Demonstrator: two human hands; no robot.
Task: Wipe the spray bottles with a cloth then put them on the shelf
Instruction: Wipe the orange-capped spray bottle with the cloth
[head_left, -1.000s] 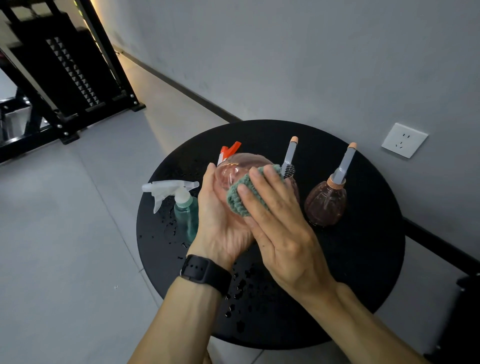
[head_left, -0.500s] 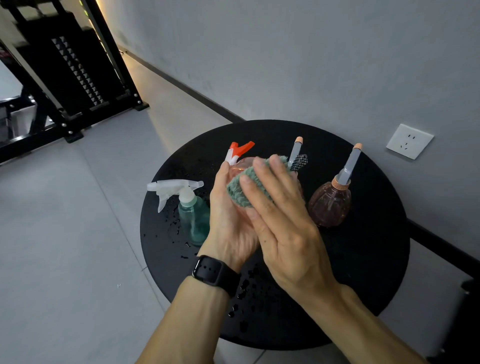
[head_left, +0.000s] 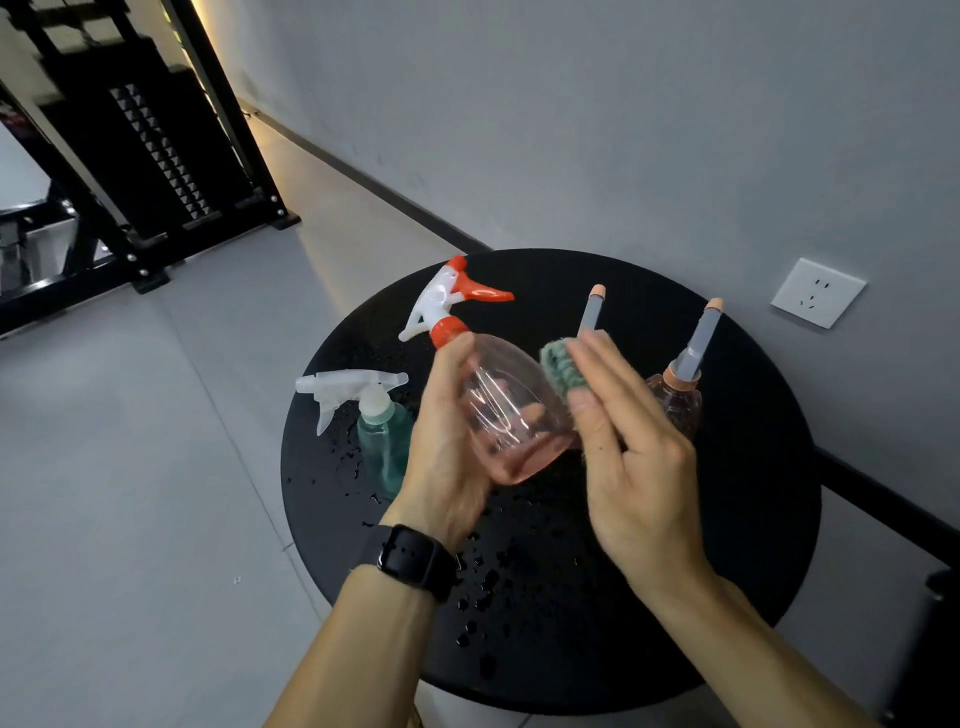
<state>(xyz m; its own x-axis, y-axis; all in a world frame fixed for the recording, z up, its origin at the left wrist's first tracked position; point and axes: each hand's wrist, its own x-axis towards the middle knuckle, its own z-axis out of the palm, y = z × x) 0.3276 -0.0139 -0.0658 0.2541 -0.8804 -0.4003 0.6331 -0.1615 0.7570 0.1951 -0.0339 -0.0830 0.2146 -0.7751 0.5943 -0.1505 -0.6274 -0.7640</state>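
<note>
While your left hand (head_left: 447, 457) grips the pink spray bottle (head_left: 511, 415) above the surface (head_left: 727, 571), your right-hand fingers (head_left: 602, 374) press the cloth (head_left: 563, 371) beside it: rotate the bottle, wipe every side.

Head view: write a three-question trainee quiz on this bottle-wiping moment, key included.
1. True or false: the left hand grips the pink spray bottle.
2. Which hand presses the green cloth to it? A left, B right.
3. Fill in: the teal bottle stands on the black ____.
Key: 1 true. 2 B, the right hand. 3 table.
</note>
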